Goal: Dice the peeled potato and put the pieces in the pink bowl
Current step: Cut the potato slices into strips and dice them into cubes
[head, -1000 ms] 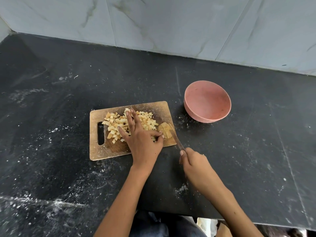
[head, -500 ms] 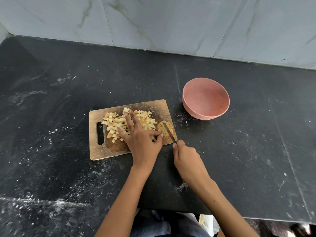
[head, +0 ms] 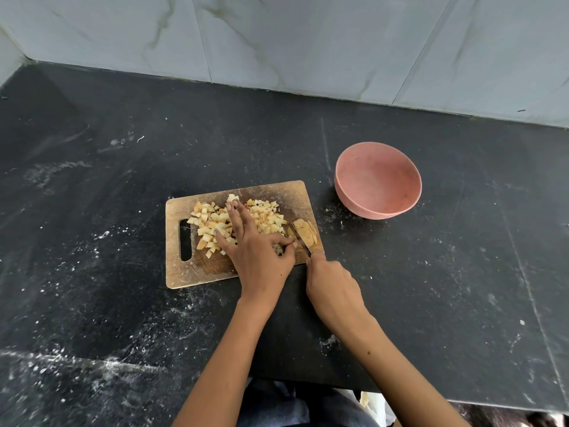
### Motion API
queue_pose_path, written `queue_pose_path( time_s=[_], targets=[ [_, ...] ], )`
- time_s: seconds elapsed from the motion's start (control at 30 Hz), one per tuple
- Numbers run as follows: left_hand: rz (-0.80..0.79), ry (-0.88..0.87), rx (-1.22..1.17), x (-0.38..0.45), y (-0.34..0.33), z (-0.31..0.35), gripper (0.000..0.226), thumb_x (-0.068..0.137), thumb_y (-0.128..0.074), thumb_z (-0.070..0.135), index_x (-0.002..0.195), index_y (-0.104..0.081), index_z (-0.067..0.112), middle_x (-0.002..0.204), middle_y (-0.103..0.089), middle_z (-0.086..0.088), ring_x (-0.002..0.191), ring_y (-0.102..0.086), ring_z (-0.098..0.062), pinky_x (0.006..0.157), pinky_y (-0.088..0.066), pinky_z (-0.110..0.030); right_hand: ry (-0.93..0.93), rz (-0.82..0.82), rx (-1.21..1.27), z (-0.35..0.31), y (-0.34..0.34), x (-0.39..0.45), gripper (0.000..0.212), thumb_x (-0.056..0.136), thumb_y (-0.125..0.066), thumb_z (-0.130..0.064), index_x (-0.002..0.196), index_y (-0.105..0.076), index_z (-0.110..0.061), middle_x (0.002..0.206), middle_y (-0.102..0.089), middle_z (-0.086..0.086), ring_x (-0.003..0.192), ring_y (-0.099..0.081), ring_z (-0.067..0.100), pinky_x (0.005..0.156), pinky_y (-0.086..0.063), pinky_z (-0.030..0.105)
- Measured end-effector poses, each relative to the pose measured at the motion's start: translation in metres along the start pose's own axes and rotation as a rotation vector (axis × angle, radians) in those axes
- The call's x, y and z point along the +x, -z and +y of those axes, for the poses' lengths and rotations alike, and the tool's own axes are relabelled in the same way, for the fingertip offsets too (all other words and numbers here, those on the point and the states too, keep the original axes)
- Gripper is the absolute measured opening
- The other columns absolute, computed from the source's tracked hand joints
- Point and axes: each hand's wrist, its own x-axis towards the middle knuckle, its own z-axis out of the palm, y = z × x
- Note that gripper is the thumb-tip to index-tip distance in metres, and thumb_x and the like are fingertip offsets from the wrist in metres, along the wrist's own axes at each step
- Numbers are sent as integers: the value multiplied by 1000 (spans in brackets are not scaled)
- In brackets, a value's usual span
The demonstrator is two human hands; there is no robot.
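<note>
A second ago our right hand (head: 334,291) held the knife (head: 300,241) off the cutting board's (head: 197,272) near right corner; now we have brought its blade onto the uncut potato piece (head: 306,232) there.

This is a home kitchen. A dark stone surface (head: 123,303), dusted with white flour-like specks, runs up to a far wall of pale marble-look tiles (head: 308,41). A worn wooden cutting board (head: 197,272) with a handle slot lies on it, heaped with diced potato (head: 268,217), and a pink bowl (head: 378,180) sits to the board's right.
</note>
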Motion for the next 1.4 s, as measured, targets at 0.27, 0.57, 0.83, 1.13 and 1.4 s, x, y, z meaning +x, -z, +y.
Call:
queue_pose_path(
  time_s=[0.27,0.57,0.83,1.13,1.4],
  targets=[
    [-39,27,37,1,0,2,2,79,-73,37,78,-72,35,159,-2,-15,145,16,-25,108,17,-53,-66,-84,-26,10,-12,-22,7,101,-28,-14,97,-26,-18,102,-63,13,91,-62,32,65,-38,35],
    [-37,31,24,1,1,2,2,80,-73,35,78,-72,35,159,-1,-16,146,15,-27,107,17,-53,-57,-47,2,16,-13,-25,8,103,-27,-19,95,-25,-19,98,-62,11,79,-57,30,62,-36,34],
    [-69,23,69,0,2,2,4,83,-69,37,81,-71,35,159,2,-16,146,16,-28,107,20,-54,-48,1,70,1,-10,-5,21,103,-26,-19,120,-36,-10,107,-62,17,97,-60,36,68,-38,36],
    [-22,-22,85,0,2,1,6,80,-71,39,79,-72,33,159,-3,-17,146,12,-29,107,20,-51,-57,-29,39,23,-10,-37,19,104,-24,-30,91,-27,-17,98,-62,14,90,-60,36,63,-35,35],
    [-171,-519,226,35,22,1,15,75,-77,32,89,-74,29,152,-32,-7,145,-19,-23,117,7,-39,36,150,391,47,4,-39,30,101,-33,-35,83,-43,-14,72,-58,8,72,-55,34,62,-40,38]
  ],
)
